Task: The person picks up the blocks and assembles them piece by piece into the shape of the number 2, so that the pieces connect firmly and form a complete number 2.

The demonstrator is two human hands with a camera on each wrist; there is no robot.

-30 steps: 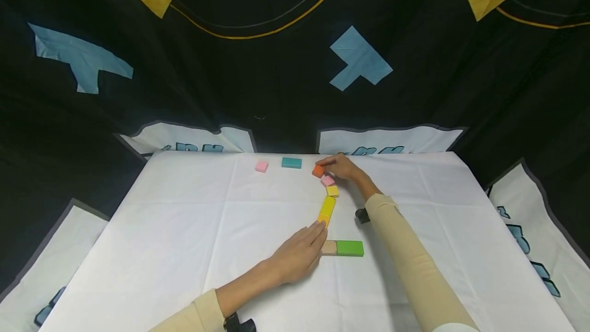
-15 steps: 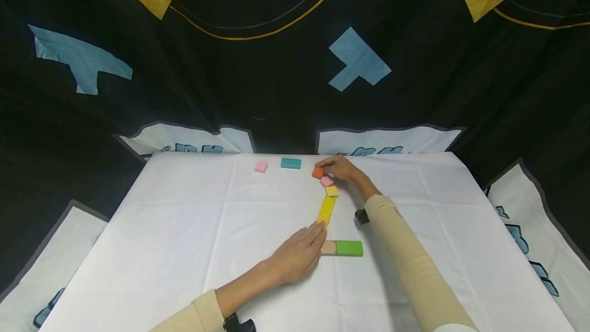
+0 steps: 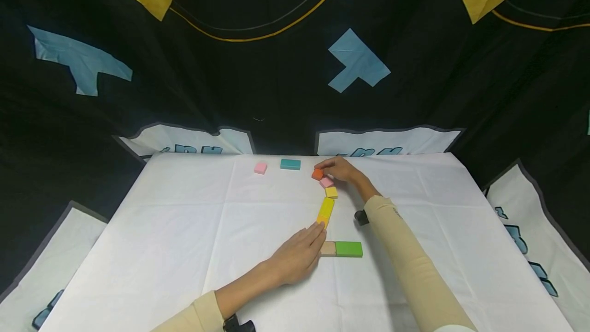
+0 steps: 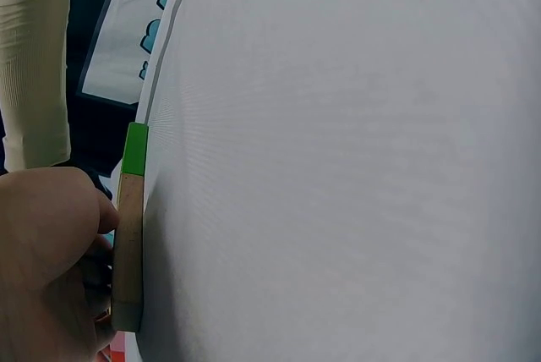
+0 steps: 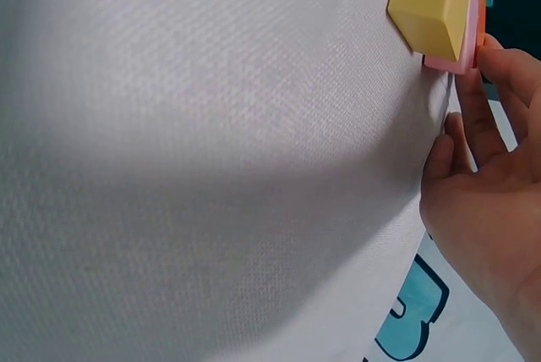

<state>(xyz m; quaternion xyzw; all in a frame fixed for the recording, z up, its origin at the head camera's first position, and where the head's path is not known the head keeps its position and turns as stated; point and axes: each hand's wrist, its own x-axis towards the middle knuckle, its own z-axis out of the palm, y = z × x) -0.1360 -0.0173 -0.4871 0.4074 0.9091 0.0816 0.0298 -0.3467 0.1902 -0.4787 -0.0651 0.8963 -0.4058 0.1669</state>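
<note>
In the head view my right hand (image 3: 340, 168) pinches an orange block (image 3: 317, 174) at the far end of a curved row. A pink block (image 3: 326, 182), a small yellow block (image 3: 331, 192) and a longer yellow block (image 3: 327, 205) follow it toward me. My left hand (image 3: 297, 254) lies with extended fingers at the row's near end, touching a yellow-orange block (image 3: 322, 221) that it partly covers. Beside that hand, a wooden block (image 3: 329, 248) meets a green block (image 3: 349, 249). In the left wrist view the wooden piece (image 4: 128, 244) runs along the thumb side; the fingertips are mostly hidden.
Near the back edge of the white-covered table (image 3: 161, 229) lie a pink block (image 3: 260, 168) and a teal block (image 3: 290, 164), apart from the row. A black patterned curtain (image 3: 276, 91) hangs behind the table.
</note>
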